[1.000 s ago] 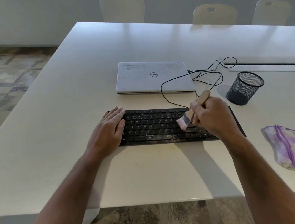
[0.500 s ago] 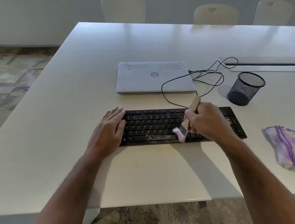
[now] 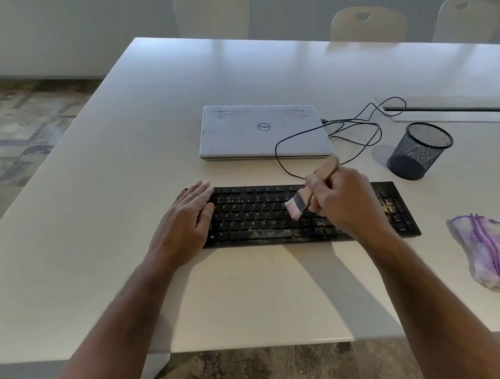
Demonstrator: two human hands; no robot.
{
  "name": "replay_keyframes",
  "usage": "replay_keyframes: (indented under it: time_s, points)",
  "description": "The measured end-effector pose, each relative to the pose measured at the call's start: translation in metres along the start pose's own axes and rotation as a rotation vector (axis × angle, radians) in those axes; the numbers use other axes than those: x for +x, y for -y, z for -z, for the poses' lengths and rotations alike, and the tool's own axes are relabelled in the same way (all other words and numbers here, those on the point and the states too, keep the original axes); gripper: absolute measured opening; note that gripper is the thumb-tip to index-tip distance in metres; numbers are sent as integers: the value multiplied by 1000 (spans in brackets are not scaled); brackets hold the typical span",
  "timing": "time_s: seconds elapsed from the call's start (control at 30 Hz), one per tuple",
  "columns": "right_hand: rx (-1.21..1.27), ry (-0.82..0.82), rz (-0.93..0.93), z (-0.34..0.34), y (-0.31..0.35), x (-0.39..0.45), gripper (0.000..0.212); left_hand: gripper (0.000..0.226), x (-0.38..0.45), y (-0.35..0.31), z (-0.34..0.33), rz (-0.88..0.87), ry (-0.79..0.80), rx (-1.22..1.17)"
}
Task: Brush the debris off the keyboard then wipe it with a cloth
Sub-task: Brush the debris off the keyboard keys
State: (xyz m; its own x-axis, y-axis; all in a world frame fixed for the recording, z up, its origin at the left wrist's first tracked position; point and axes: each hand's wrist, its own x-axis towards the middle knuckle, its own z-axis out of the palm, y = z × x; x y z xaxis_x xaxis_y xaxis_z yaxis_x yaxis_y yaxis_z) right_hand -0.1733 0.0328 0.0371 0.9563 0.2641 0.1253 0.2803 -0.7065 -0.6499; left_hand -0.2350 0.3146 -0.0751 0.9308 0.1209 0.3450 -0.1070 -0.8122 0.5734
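So the black keyboard (image 3: 264, 216) sits just below the middle of the frame on the white table (image 3: 96, 227), running left to right. The left hand (image 3: 187, 219) lies flat over its left end, fingers straight and close together, not curled round anything. Looks to me like it's there purely to pin the board down so it doesn't skate around under the brush.

The right hand (image 3: 343, 200) is wrapped around the wooden handle of a small brush (image 3: 301, 197), fingers curled tight on it, with the pink bristles angled down-left onto the keys around the middle-right of the board. Holding it tilted like that probably lets the tips dig between the keys.

There's still pale dusty debris (image 3: 279, 233) along the bottom row and some near the right end, so I'd say the brushing part is nowhere near finished.

The purple checked cloth (image 3: 499, 256) is folded at the right edge of the frame, well apart from the keyboard, within easy reach for wiping later. Closed laptop (image 3: 262, 129) and mesh pen cup (image 3: 418, 149) sit further up.
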Motion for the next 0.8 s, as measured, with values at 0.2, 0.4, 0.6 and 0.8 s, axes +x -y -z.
replay_keyframes:
  time_s: [0.2, 0.4, 0.6, 0.8]
  points:
    - [-57, 112, -5, -4, 2, 0, 36, 51, 0, 0, 0, 3, 3, 1]
    - [-64, 86, -2, -7, 4, -4, 35, 51, 0, 0, 1, 3, 0, -5]
    - [-10, 30, 29, -6, 9, 0, 36, 51, 0, -1, 1, 6, 1, -5]
    - [-43, 123, -2, -12, 9, 0, 36, 51, 0, -1, 1, 1, 2, 0]
